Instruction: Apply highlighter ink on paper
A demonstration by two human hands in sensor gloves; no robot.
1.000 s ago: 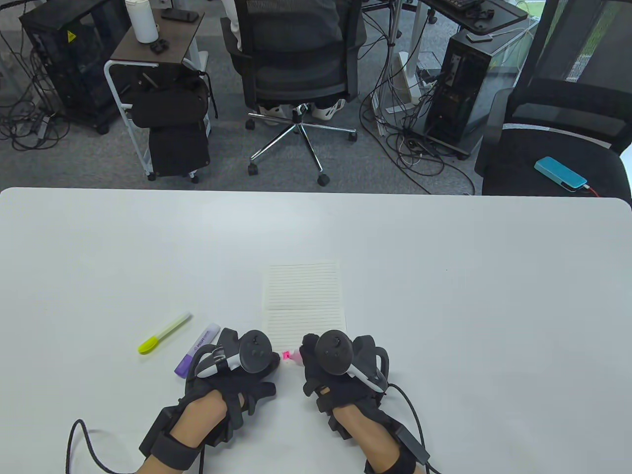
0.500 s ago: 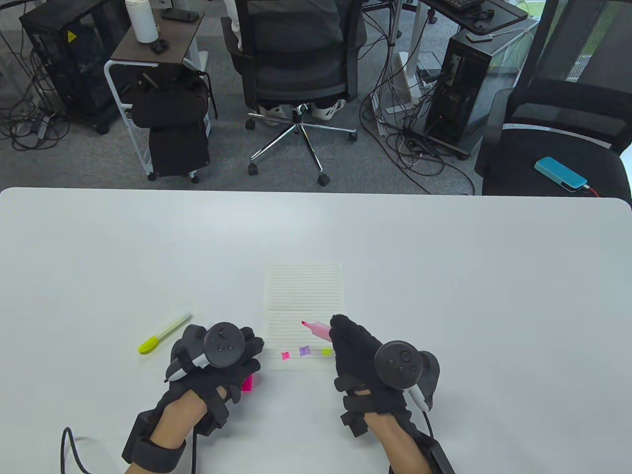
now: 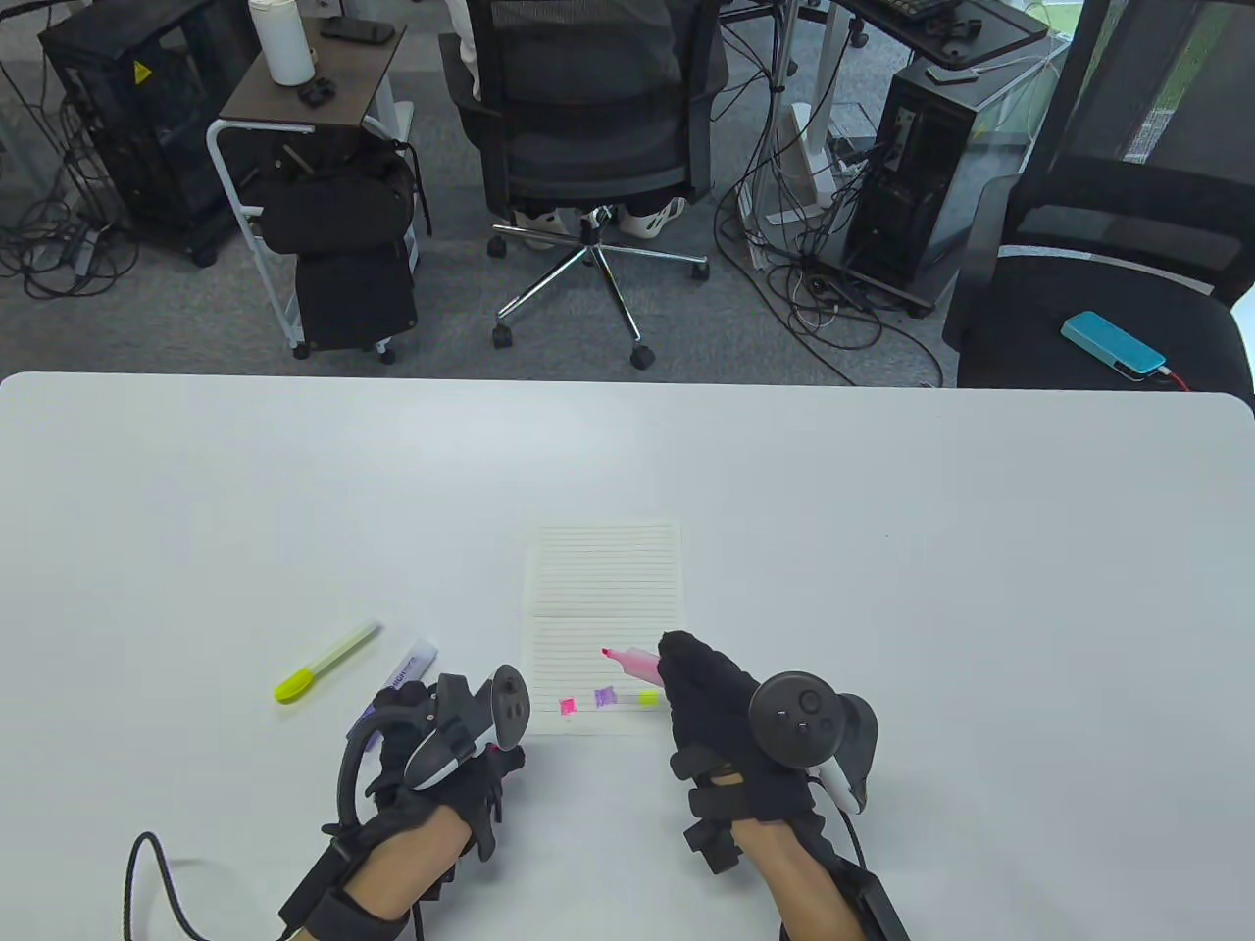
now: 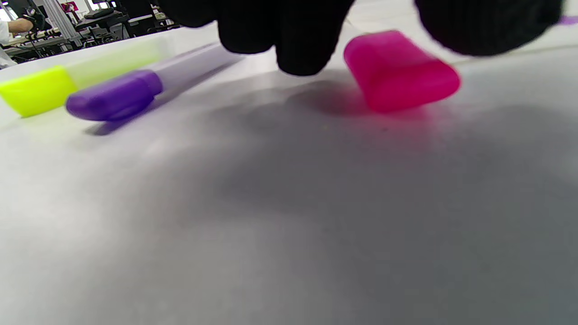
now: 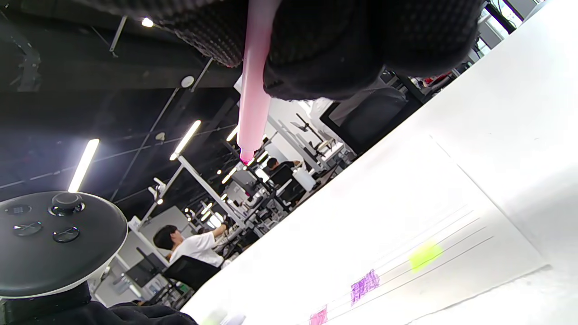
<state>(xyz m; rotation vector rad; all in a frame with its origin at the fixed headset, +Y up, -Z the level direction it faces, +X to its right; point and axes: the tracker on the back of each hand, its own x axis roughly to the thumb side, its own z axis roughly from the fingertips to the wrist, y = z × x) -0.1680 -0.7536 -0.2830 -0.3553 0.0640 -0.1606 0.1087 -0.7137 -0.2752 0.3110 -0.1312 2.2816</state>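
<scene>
Above the paper [image 3: 603,598], right hand [image 3: 730,725] grips pink highlighter [image 3: 635,663]; left hand [image 3: 441,755] unclear.

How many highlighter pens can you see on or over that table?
3: a yellow highlighter lying at the left, a purple highlighter beside it, partly under the left hand, and a pink highlighter held by the right hand.

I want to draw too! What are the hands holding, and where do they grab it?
The right hand holds the pink highlighter by its barrel, tip free. The left hand holds nothing; the pink cap lies on the table beside its fingers.
</scene>
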